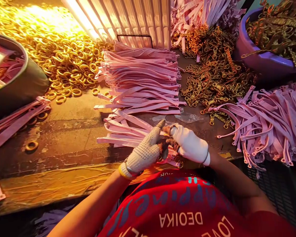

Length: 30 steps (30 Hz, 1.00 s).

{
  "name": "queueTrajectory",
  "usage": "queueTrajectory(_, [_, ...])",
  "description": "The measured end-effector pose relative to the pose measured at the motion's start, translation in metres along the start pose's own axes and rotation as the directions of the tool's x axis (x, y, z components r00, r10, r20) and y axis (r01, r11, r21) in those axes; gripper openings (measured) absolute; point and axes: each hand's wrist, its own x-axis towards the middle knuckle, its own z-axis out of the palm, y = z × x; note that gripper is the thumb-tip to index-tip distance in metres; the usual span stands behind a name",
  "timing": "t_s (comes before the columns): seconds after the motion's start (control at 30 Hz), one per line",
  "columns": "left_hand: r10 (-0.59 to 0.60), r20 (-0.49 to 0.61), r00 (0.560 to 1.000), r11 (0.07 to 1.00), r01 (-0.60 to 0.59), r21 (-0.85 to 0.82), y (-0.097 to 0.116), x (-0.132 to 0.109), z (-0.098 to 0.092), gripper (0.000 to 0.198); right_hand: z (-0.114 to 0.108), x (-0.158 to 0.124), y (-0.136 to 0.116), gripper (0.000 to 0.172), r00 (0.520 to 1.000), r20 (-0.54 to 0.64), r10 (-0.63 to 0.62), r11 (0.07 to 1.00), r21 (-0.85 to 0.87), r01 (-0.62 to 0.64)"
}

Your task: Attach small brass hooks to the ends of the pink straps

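My left hand point(146, 154), in a dotted knit glove, is closed near the table's front edge. Pink straps point(124, 139) run from the left into its grip, and a few ends show below the fingers. Just beside it, my right hand point(189, 144) in a white glove with dark fingertips is pinched shut. The fingertips of both hands meet over the strap ends, and whatever small part sits between the right fingers is hidden. Beyond the hands lies a layered stack of pink straps point(143, 77).
Gold rings point(71, 65) are heaped at the back left beside a metal bowl point(36, 77). Gold chain pieces point(212, 75) lie right of the stack, near a purple basin point(261, 64). More pink straps point(271, 121) fan out at right. A ribbed white panel point(138, 19) stands behind.
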Motion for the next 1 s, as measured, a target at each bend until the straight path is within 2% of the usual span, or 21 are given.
queueTrajectory(0.1, [0.054,0.063,0.997,0.996,-0.058,0.067,0.001,-0.003,-0.001,0.097,-0.004,0.001,-0.008,0.035,0.997,0.065,-0.044,0.996,-0.081,0.049])
queueTrajectory(0.2, [0.061,0.061,0.996,0.988,-0.069,0.138,0.003,-0.006,-0.001,0.084,-0.004,0.000,-0.010,0.028,0.998,0.058,-0.030,0.988,-0.153,0.038])
queueTrajectory(0.27, [0.085,-0.018,0.996,0.965,-0.077,0.252,0.004,-0.007,-0.001,0.059,-0.002,-0.003,-0.008,0.025,0.998,0.056,-0.025,0.984,-0.172,0.035])
queueTrajectory(0.33, [0.128,-0.104,0.986,0.918,-0.079,0.388,0.004,-0.007,-0.001,0.026,-0.001,-0.005,-0.007,0.022,0.998,0.057,-0.022,0.985,-0.172,0.032])
queueTrajectory(0.4, [0.143,-0.122,0.982,0.895,-0.076,0.440,0.003,-0.006,-0.001,0.001,-0.001,-0.008,-0.007,0.018,0.999,0.052,-0.007,0.988,-0.154,0.015])
queueTrajectory(0.47, [0.083,-0.087,0.993,0.928,-0.045,0.370,0.001,-0.003,-0.001,0.014,-0.001,-0.009,-0.008,0.023,0.998,0.047,0.031,0.991,-0.135,-0.024])
queueTrajectory(0.57, [-0.036,-0.012,0.999,0.983,0.038,0.177,-0.003,0.003,0.000,0.027,-0.004,-0.010,-0.010,0.037,0.994,0.055,0.097,0.991,-0.100,-0.091])
queueTrajectory(0.63, [-0.073,0.019,0.997,0.994,0.071,0.079,-0.005,0.007,0.001,0.032,-0.005,-0.011,-0.010,0.035,0.993,0.064,0.099,0.993,-0.074,-0.095])
queueTrajectory(0.73, [-0.126,0.026,0.992,0.990,0.127,-0.064,-0.003,0.010,0.002,0.037,-0.004,-0.013,-0.005,0.027,0.998,0.056,0.033,0.997,-0.065,-0.029])
queueTrajectory(0.83, [-0.145,0.043,0.988,0.986,0.148,-0.079,0.011,0.020,-0.001,0.036,0.004,-0.014,0.005,0.020,0.999,-0.021,0.048,0.999,-0.023,-0.049])
queueTrajectory(0.9, [-0.052,0.029,0.998,0.995,0.049,0.089,0.025,0.036,-0.005,0.032,0.010,-0.013,0.014,0.019,0.982,-0.117,0.146,0.986,0.093,-0.136])
queueTrajectory(0.93, [0.049,0.007,0.999,0.973,-0.049,0.224,0.032,0.048,-0.008,0.030,0.012,-0.013,0.018,0.018,0.966,-0.164,0.199,0.970,0.177,-0.169])
queueTrajectory(0.97, [0.174,-0.005,0.985,0.912,-0.159,0.379,0.038,0.062,-0.011,0.027,0.014,-0.013,0.022,0.017,0.950,-0.207,0.235,0.947,0.268,-0.176])
queueTrajectory(1.0, [0.321,-0.004,0.947,0.799,-0.269,0.538,0.044,0.077,-0.014,0.023,0.014,-0.013,0.025,0.016,0.934,-0.247,0.258,0.920,0.358,-0.159])
